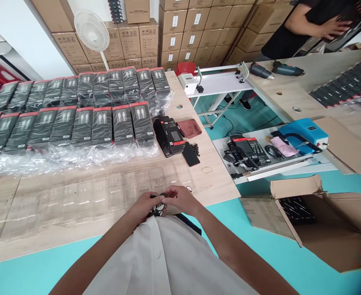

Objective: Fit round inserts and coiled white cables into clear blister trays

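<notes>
Left hand (145, 207) and right hand (180, 198) have their grips clenched on a small black-and-white object (158, 207) at bottom centre, by the tabletop's (220, 184) near edge. Clear plastic trays (115, 192) lie just ahead, then rows of black boxes (101, 125): eleven behind, nine in front.

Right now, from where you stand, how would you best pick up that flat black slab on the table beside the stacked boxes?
Probably pinch the flat black slab by its long edges, coming from the near side. It lies flat on the wooden table, so its underside offers no grip, and the stacked black boxes and small black pieces crowd its far end.
</notes>
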Action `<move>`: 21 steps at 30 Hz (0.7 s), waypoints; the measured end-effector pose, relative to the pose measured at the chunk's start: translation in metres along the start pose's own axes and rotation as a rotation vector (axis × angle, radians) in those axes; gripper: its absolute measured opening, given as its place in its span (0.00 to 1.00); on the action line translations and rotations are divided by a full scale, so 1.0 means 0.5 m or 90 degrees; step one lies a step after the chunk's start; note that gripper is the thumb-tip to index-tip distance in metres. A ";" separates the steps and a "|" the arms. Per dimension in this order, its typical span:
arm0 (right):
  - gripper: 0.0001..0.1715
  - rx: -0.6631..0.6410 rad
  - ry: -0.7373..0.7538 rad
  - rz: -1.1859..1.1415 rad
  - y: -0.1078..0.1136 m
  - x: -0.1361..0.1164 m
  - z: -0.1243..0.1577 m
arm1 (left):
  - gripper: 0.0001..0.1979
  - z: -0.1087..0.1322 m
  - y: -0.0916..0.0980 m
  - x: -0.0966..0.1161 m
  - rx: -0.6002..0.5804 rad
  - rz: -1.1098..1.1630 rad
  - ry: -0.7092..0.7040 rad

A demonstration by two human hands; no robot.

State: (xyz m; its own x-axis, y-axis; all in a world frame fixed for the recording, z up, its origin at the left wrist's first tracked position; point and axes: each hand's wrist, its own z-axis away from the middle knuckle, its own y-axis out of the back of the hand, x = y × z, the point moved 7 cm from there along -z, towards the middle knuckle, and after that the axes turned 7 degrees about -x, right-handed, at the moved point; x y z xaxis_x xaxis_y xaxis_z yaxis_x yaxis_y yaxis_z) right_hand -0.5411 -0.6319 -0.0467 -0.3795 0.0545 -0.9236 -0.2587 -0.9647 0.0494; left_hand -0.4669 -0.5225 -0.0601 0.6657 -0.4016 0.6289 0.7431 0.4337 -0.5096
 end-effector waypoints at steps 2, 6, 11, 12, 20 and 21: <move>0.11 -0.004 0.010 -0.035 -0.010 -0.004 0.000 | 0.17 0.002 -0.006 0.003 -0.029 0.005 -0.008; 0.15 0.100 -0.012 -0.005 0.021 0.021 -0.013 | 0.16 0.017 0.000 0.002 -0.027 0.088 0.000; 0.15 0.146 0.042 0.363 0.015 0.052 -0.044 | 0.17 0.041 0.030 0.000 -0.011 0.143 -0.030; 0.16 0.103 0.060 0.447 -0.004 0.061 -0.049 | 0.17 0.044 0.040 -0.001 0.004 0.144 -0.040; 0.17 0.050 0.015 0.211 -0.038 0.052 -0.043 | 0.18 0.045 0.090 -0.014 0.135 0.099 -0.079; 0.17 0.015 0.011 0.134 -0.051 0.042 -0.046 | 0.18 0.046 0.093 -0.015 0.148 0.090 -0.078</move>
State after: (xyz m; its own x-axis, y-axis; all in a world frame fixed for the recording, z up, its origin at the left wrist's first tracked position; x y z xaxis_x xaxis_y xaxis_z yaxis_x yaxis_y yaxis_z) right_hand -0.5220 -0.6123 -0.0760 -0.4127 -0.1522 -0.8981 -0.1963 -0.9479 0.2508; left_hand -0.4389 -0.4809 -0.0750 0.7378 -0.2291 0.6349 0.5985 0.6569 -0.4585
